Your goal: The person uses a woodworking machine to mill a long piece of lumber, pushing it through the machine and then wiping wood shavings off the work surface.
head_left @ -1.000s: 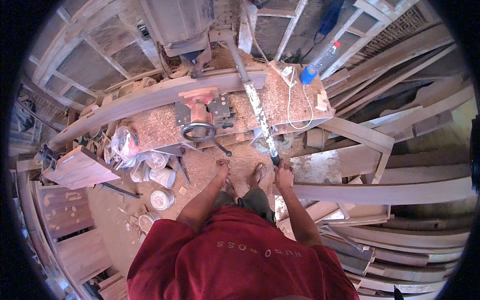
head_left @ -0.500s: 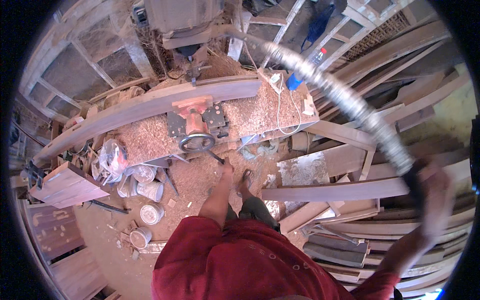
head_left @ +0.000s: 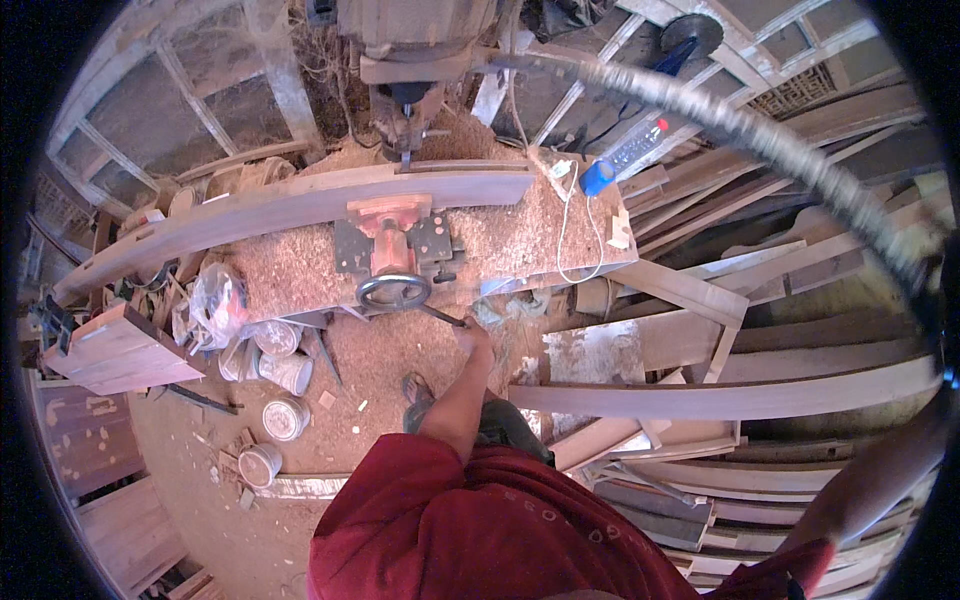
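My left hand (head_left: 470,336) is closed round the end of a dark rod handle (head_left: 441,315) beside the black handwheel (head_left: 394,292) of a machine vise (head_left: 390,245). Clamped there is a long curved wooden beam (head_left: 300,198) with slots cut in it. Above the beam hangs the machine head (head_left: 425,30), its chisel bit (head_left: 406,158) close to the wood. A long wrapped lever (head_left: 800,165) arcs from the head to the right. My right arm (head_left: 860,480) reaches up to its dark end, where the hand is nearly lost in the dark picture edge.
Wood shavings cover the bench (head_left: 500,240). On it are a plastic bottle (head_left: 625,158) with a blue lower part and a white cable (head_left: 568,225). White buckets (head_left: 286,418) stand on the floor at left. Curved boards (head_left: 720,395) are stacked at right.
The lever has swung outward and up to the right, taking my right hand to the picture's edge. My left hand stays on the rod handle. The view has shifted slightly.
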A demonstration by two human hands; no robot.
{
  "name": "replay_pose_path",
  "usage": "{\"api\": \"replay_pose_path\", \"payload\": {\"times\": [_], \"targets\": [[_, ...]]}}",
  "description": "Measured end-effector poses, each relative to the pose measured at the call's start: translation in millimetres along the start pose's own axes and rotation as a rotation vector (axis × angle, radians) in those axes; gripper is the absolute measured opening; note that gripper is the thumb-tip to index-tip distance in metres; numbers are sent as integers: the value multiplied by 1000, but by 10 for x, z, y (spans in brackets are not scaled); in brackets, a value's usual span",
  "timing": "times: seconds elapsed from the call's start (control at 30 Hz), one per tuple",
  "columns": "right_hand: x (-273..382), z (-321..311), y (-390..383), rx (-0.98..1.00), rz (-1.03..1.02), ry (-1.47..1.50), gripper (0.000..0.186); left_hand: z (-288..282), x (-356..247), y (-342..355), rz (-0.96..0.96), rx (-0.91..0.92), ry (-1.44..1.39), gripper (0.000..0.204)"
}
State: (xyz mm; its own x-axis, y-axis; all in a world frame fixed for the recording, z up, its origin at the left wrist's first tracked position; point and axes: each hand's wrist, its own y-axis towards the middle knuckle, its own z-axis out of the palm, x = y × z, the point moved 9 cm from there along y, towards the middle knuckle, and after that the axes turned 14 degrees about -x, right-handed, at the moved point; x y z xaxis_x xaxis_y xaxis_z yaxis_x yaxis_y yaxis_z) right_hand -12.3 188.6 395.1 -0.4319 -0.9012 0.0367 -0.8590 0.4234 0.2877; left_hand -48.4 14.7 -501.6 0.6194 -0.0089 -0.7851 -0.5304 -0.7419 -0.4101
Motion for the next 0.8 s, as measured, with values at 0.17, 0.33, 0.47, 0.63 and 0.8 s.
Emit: {"api": "replay_pose_path", "payload": {"times": [0.17,0.33,0.47,0.63,0.8], "targets": [[-503,2131,-1645,427,189,342,66,-68,-11,296,19,1,-33,34],[-742,4633,-2633,298,247,660,39,-133,-54,-97,-406,439,-58,32],[-703,6528,-2600,274,281,642,46,-91,31,26,-569,610,-90,30],[-768,7005,-2586,175,309,641,46,-20,-8,-23,-532,560,-96,24],[-484,4752,-2549,388,158,665,53,84,274,206,-521,467,-183,25]]}}
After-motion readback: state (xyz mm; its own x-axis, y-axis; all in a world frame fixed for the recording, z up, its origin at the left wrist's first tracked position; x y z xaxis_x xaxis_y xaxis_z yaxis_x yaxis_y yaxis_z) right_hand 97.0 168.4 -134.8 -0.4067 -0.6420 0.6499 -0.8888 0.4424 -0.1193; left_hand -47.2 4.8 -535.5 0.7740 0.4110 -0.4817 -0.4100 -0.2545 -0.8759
